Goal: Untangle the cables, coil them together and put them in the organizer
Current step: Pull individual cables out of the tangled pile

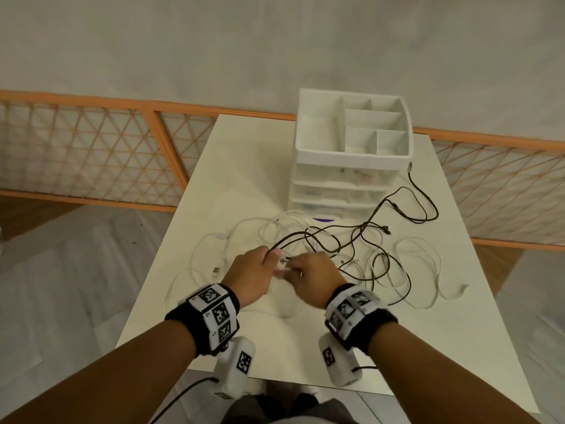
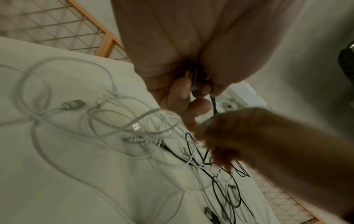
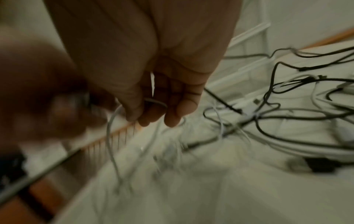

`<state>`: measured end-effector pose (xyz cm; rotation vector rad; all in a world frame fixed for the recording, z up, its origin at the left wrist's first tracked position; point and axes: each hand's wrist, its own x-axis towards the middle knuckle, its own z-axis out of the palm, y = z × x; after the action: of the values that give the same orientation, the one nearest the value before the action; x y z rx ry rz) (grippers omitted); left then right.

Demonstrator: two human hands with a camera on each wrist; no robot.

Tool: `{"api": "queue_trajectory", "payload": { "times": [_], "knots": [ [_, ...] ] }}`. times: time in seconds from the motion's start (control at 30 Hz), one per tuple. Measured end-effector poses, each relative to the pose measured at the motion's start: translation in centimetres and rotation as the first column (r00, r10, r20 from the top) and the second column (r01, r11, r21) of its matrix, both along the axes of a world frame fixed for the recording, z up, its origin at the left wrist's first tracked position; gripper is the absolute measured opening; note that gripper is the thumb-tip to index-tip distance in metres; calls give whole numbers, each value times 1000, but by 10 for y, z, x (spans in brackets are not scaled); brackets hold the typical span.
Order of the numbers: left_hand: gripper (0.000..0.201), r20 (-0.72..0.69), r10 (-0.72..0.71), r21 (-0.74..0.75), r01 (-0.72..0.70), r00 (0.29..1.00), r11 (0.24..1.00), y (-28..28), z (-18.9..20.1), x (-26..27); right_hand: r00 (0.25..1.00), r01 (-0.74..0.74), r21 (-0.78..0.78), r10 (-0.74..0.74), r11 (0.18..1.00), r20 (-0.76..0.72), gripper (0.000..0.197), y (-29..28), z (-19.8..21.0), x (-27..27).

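A tangle of black cables (image 1: 360, 231) and white cables (image 1: 211, 243) lies spread over the white table (image 1: 244, 154). My left hand (image 1: 253, 270) grips a black cable end (image 2: 197, 84) in its curled fingers, just above the tangle. My right hand (image 1: 308, 275) sits right beside it, its fingers (image 3: 172, 109) curled round a thin white cable loop (image 3: 113, 121). The white organizer (image 1: 351, 154), with open top compartments and drawers below, stands at the table's far side, behind the cables.
An orange-framed lattice fence (image 1: 91, 148) runs behind the table. Loose white cable loops (image 1: 422, 270) reach toward the table's right edge, and a USB plug (image 1: 216, 269) lies left of my hands. Bare tabletop shows near me (image 1: 275, 347).
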<state>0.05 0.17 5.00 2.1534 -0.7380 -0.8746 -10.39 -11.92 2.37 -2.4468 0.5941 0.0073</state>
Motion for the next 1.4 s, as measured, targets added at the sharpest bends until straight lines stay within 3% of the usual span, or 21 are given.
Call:
{"api": "queue_trajectory", "payload": {
  "times": [0.1, 0.2, 0.27, 0.33, 0.37, 0.4, 0.43, 0.5, 0.57, 0.63, 0.73, 0.77, 0.8, 0.9, 0.97, 1.07, 1.23, 1.4],
  "knots": [
    [45, 19, 28, -30, -28, 999, 999, 0, -3, 6, 944, 210, 128, -235, 969, 230, 28, -36, 61, -9],
    [46, 77, 68, -82, -62, 995, 995, -8, 2, 19, 797, 385, 239, -452, 891, 401, 17, -79, 111, -28],
    [45, 137, 40, -70, -31, 990, 997, -16, 11, 29, 604, 517, 305, -593, 800, 532, 17, -103, 130, -44],
    [46, 209, -2, 4, 2, 978, 1000, -22, 19, 39, 338, 599, 441, -711, 668, 617, 20, -121, 142, -60],
    [47, 252, -8, 36, -1, 968, 999, -23, 22, 46, 242, 611, 500, -746, 614, 620, 20, -128, 144, -68],
    [49, 275, 11, 41, -23, 961, 999, -24, 24, 52, 205, 631, 517, -767, 578, 608, 19, -135, 142, -75],
    [49, 276, 46, 18, -53, 960, 998, -26, 27, 58, 223, 663, 498, -783, 558, 581, 21, -139, 135, -82],
    [47, 135, 176, -117, -160, 975, 980, -34, 36, 69, 315, 721, 430, -810, 543, 494, 28, -143, 117, -94],
    [43, -7, 275, -212, -270, 961, 939, -44, 47, 74, 330, 760, 376, -814, 529, 478, 30, -142, 114, -97],
    [41, -21, 300, -248, -295, 954, 923, -53, 52, 76, 233, 759, 373, -757, 534, 611, 21, -149, 133, -96],
    [38, -44, 374, -292, -370, 926, 882, -58, 55, 75, 13, 705, 444, -636, 554, 772, 13, -169, 168, -97],
    [36, -75, 407, -300, -410, 910, 861, -58, 57, 76, 0, 693, 477, -661, 541, 750, 16, -176, 166, -99],
    [34, -115, 438, -306, -452, 891, 838, -58, 59, 77, 46, 705, 489, -721, 514, 691, 20, -181, 157, -100],
    [29, -265, 496, -343, -562, 826, 752, -58, 65, 81, 307, 811, 401, -893, 426, 329, 40, -181, 95, -107],
    [31, -288, 488, -358, -565, 824, 743, -58, 67, 82, 376, 805, 413, -905, 425, 198, 41, -167, 65, -105],
    [38, -256, 451, -333, -516, 855, 790, -56, 66, 78, 383, 753, 453, -878, 477, 287, 37, -158, 64, -89],
    [36, -157, 331, -188, -357, 931, 915, -60, 57, 55, 447, 626, 404, -732, 667, 515, 34, -183, 129, -65],
    [38, -143, 284, -151, -304, 948, 941, -66, 49, 33, 418, 592, 353, -650, 725, 635, 25, -209, 182, -53]
  ]
}}
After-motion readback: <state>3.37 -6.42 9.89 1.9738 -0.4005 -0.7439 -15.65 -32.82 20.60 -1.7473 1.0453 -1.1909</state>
